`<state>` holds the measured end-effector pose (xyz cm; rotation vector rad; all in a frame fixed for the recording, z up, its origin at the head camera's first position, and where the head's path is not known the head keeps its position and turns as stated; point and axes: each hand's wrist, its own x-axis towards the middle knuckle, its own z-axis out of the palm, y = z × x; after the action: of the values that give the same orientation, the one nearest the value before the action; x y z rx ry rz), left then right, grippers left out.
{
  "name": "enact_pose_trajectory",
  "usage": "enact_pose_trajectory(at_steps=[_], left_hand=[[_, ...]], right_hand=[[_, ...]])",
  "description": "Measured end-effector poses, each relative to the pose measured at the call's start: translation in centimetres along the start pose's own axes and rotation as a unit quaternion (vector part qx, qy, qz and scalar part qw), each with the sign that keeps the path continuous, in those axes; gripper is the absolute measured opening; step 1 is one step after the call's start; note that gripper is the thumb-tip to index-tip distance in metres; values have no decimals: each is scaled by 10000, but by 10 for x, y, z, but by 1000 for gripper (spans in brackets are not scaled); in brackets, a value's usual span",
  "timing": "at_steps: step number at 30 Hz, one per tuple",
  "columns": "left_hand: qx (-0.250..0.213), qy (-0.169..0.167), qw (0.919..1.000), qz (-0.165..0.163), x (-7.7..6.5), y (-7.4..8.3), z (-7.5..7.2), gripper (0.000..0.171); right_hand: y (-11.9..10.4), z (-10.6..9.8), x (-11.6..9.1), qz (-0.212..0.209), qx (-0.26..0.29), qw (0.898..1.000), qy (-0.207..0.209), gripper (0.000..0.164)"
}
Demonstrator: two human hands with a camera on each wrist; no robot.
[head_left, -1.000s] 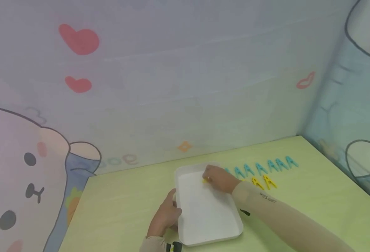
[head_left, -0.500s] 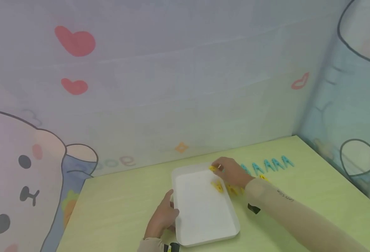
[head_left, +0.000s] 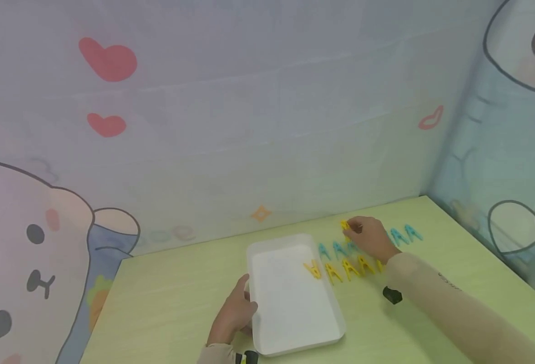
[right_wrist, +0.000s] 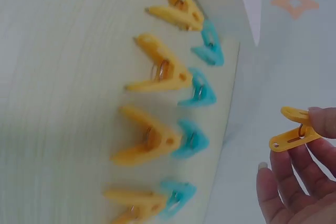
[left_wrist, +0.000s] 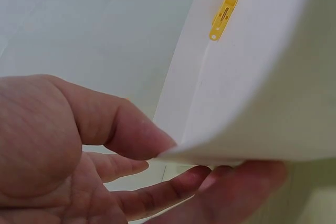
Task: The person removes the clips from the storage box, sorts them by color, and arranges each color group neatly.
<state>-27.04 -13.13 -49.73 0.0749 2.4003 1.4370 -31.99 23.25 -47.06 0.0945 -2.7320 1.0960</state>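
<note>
My left hand grips the left side of a white tray. In the left wrist view its thumb lies on the rim and its fingers reach under. A yellow clothespin lies inside the tray near the right wall. My right hand is beyond the tray, above a row of blue clothespins. Between thumb and fingers it pinches another yellow clothespin, legs spread, held off the table. The hand hides part of the blue row.
Several yellow clothespins stand in a row right of the tray, in front of the blue row. The pale green table meets a printed fabric wall at the back, with another fabric wall on the right.
My right hand has moved right and away from over the tray, carrying the yellow clothespin past its far right corner to the blue row. The left hand keeps its grip on the tray.
</note>
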Motion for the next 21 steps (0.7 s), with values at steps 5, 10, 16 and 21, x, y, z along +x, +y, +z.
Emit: enact_pose_trajectory(at_steps=[5,10,16,21], left_hand=[[29,12,10000,-32,0,2,0,82],[99,30,9999,-34,-1,2,0,82],[359,94,9993,40,0,0,0,81],[413,84,9991,94,0,2,0,80]], right_hand=[[20,-13,-6,179,-63,9997,176,38],[33,-24,-11,360,-320,9987,170,40],[46,-35,-18,489,-545,9972,131,41],[59,-42,-23,750,-879,9932,139,41]])
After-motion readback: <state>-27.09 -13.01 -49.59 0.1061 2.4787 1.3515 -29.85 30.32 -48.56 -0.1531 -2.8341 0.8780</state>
